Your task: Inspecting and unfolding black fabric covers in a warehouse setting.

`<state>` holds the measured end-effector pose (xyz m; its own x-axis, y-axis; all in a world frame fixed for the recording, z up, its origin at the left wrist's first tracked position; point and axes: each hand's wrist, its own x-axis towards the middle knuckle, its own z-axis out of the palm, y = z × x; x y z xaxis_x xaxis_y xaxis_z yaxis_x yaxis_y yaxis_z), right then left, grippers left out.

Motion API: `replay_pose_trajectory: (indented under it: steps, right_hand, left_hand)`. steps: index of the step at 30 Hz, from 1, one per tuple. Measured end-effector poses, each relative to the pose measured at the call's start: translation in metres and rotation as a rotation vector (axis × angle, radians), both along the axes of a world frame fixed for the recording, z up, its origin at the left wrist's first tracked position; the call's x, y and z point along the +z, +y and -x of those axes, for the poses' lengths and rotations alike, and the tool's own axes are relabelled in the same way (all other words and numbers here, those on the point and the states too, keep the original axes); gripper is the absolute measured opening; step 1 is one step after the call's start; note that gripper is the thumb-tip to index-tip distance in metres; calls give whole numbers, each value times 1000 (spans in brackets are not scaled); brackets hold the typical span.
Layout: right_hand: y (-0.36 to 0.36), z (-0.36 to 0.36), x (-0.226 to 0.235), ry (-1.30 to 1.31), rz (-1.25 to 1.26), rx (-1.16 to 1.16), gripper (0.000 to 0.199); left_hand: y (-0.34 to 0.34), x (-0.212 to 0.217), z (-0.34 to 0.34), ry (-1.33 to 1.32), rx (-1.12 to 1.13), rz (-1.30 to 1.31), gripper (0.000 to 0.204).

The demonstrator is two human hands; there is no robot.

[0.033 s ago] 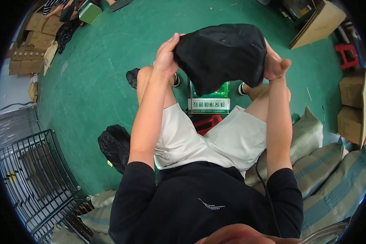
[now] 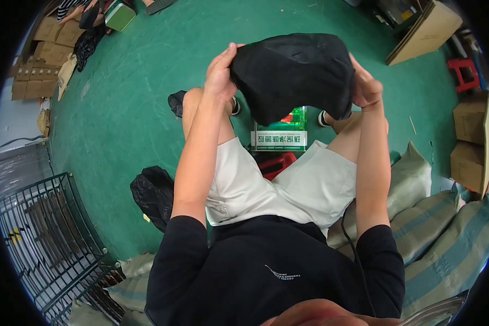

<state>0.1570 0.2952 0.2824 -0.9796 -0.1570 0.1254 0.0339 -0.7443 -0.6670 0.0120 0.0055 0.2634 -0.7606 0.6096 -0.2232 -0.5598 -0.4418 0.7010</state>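
Note:
Between my two hands hangs a black fabric piece (image 2: 293, 76), soft and smooth, with a curved lower edge; its exact kind cannot be made out. My left hand (image 2: 221, 73) grips its left side, fingers partly behind the cloth. At its right side my right hand (image 2: 367, 86) holds on, most fingers hidden by the fabric. Below it, between my feet, stands a green metal can (image 2: 280, 142) with a white label band, its upper part covered by the cloth. A red plastic stool (image 2: 277, 164) shows between my thighs.
Black fabric heaps (image 2: 153, 196) lie on the green floor at my left. Striped woven sacks (image 2: 445, 239) crowd my right side, near cardboard boxes (image 2: 467, 163) and another red stool (image 2: 464, 75). A dark wire rack (image 2: 54, 233) stands lower left. Another person (image 2: 80, 11) sits far left.
The fabric has shifted slightly left, and its lower edge uncovers a little more of the can. My right thumb has folded in toward the cloth.

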Motion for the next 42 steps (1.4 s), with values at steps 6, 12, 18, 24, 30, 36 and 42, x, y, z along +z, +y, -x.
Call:
replay_pose_trajectory:
  steps: [6, 12, 18, 24, 30, 36, 42]
  right_hand:
    - [19, -5, -16, -170, -372, -56, 73]
    - [16, 0, -8, -214, -123, -64, 73]
    - [28, 3, -15, -38, -239, -90, 57]
    - [31, 6, -24, -20, -110, -171, 33]
    - [24, 24, -16, -108, -156, -230, 23]
    - [33, 26, -31, -394, -184, -238, 17]
    - [34, 23, -32, -279, -255, -198, 16]
  left_hand:
    - [-7, -29, 10, 366, 161, 441, 25]
    - [-9, -26, 6, 801, 58, 1016, 30]
    - [-28, -15, 17, 317, 55, 555, 31]
    - [-39, 8, -2, 202, -124, -214, 23]
    - [-31, -24, 27, 302, 128, 198, 28]
    - [-21, -38, 25, 823, 170, 802, 35]
    - [-27, 4, 1, 278, -42, 269, 27]
